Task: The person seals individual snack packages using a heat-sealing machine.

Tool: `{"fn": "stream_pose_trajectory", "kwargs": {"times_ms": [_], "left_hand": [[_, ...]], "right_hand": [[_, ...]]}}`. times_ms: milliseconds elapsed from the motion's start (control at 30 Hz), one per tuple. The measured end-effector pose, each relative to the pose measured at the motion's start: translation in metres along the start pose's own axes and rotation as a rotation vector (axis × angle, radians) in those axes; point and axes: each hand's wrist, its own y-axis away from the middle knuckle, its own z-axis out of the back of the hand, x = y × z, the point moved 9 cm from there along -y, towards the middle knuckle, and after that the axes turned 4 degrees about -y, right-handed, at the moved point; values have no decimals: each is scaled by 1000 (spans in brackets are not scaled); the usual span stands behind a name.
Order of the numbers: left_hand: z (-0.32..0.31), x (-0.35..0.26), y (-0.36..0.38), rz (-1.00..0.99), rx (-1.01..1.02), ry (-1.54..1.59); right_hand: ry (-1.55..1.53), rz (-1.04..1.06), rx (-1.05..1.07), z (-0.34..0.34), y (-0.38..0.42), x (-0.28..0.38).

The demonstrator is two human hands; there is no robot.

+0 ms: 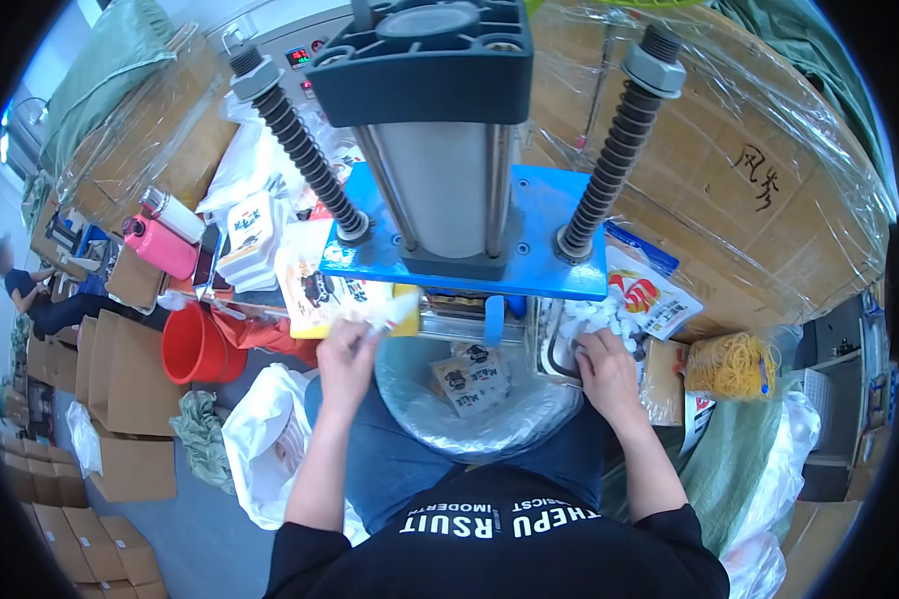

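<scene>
Surroundings: a blue press machine with two black springs looms over the lap, hiding the far work area; a red bucket stands left, rubber bands right.
Bag: a clear plastic-lined bin between the knees holds printed sachets.
Left hand: fingers pinched shut on a sachet under the press.
Right hand: fingers curled on white pieces in a metal tray; grip unclear.

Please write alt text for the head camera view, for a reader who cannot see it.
A seated person's left hand holds a small white packet under a blue pneumatic press machine, while the right hand rests in white pieces.
</scene>
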Motion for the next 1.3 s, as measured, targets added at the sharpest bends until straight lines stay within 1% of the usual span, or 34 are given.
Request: {"fn": "stream_pose_trajectory", "kwargs": {"times_ms": [67,100,133,167,200,267,300,333,400,433,467,500,533,567,600,633,700,733,767,833,867,900,967,1033,1100,1133,1167,1233,1267,1300], "left_hand": [[-11,-19,24,110,81,182],[-18,-33,33,55,114,203],[-24,-45,40,3,147,224],[-32,-50,45,57,225,211],[-33,-53,46,60,226,213],[-41,-64,48,-18,310,134],[-41,-69,47,-23,318,139],[-42,-75,46,-65,340,98],[-45,-83,46,-110,367,65],[-49,-84,48,-110,429,87],[-53,-85,49,-109,486,106],[-52,-86,50,-109,480,106],[-59,-82,55,-27,558,184],[-64,-78,62,59,632,260],[-75,-60,77,246,681,412],[-78,-58,83,255,669,408],[-93,-47,102,546,715,715],[-97,-40,105,550,751,695],[-101,-36,103,550,750,693],[-104,-25,87,625,554,875],[-106,-18,78,693,542,880],[-110,-15,68,689,533,883],[-119,-3,52,763,417,974],[-129,6,44,788,393,988],[-135,11,39,780,393,1022],[-135,10,40,790,385,1018],[-135,9,41,793,382,1010],[-133,4,40,767,367,1059],[-130,6,37,765,363,1055],[-127,9,34,711,417,892]], "right_hand": [[-137,-53,-56,6,0,-8],[-202,-80,-96,7,1,-13],[-198,-77,-86,8,2,-10],[-603,-272,-47,0,5,-19],[-1009,-470,-12,-14,11,-22],[-1114,-373,190,-24,8,6],[-1116,-316,213,-20,3,24],[-1111,-320,201,-9,-6,35],[-744,54,326,15,-26,81],[-739,51,322,14,-28,83],[-720,119,334,12,-31,91],[-702,191,349,9,-32,99],[-702,199,355,5,-30,101],[-765,120,314,1,-27,97],[-829,39,275,-5,-23,92],[-834,46,286,-16,-15,92],[-1034,-239,239,-40,-1,68],[-1037,-236,241,-41,-2,68],[-1025,-270,190,-37,-3,60],[-952,-300,120,-28,-5,42],[-924,-308,157,-25,-4,34],[-897,-313,194,-22,-4,27],[-870,-298,187,-10,-1,18],[-837,-337,197,0,4,5],[-756,-319,73,11,10,-15],[-521,-241,13,20,8,-20],[-530,-242,16,13,9,-22],[-91,-220,-3,11,7,-21],[-71,-155,-41,12,4,-10],[-77,-147,-38,9,1,-12]]}}
